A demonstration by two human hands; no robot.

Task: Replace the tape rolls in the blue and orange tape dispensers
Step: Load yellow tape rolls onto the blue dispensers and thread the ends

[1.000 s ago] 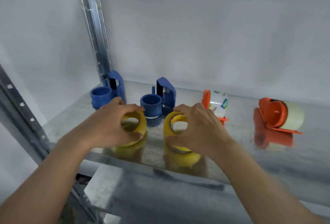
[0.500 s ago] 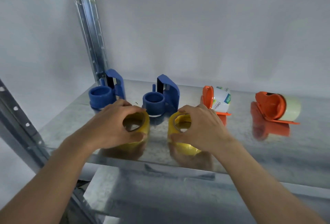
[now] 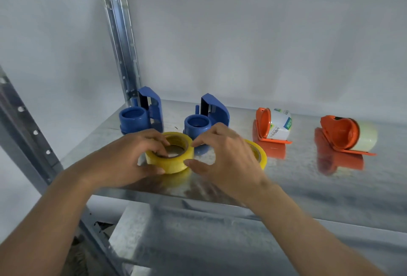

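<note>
Presently, one yellow tape roll (image 3: 170, 157) is held flat on the metal shelf (image 3: 308, 187), its open core facing upward. It is gripped by the left hand (image 3: 130, 159): the fingers are curled over the near rim into the core and the thumb is set against the outer wall. The right hand (image 3: 224, 157) is positioned just to the right of this roll with thumb and forefinger spread in a loose, unclosed pinch; no object is seen to be held in it, and contact with the roll cannot be confirmed. A second yellow tape roll (image 3: 259, 154) is partly hidden behind the right hand and rests on the shelf.

The decisive relation is judged as follows. The nearer blue dispenser (image 3: 207, 121) stands directly behind the gripped roll, its round hub upright and bare. The axis of the roll's core is vertical and is thus already parallel to the hub. The roll is therefore expected to be lifted, carried away from the person and lowered over the hub without reorientation. The left hand, which has the firmer hold, is the better placed.

A further blue dispenser (image 3: 141, 115) stands to the left, its hub also bare. Two orange dispensers (image 3: 273, 126) (image 3: 345, 135), well to the right, lie on their sides with pale rolls fitted.
</note>
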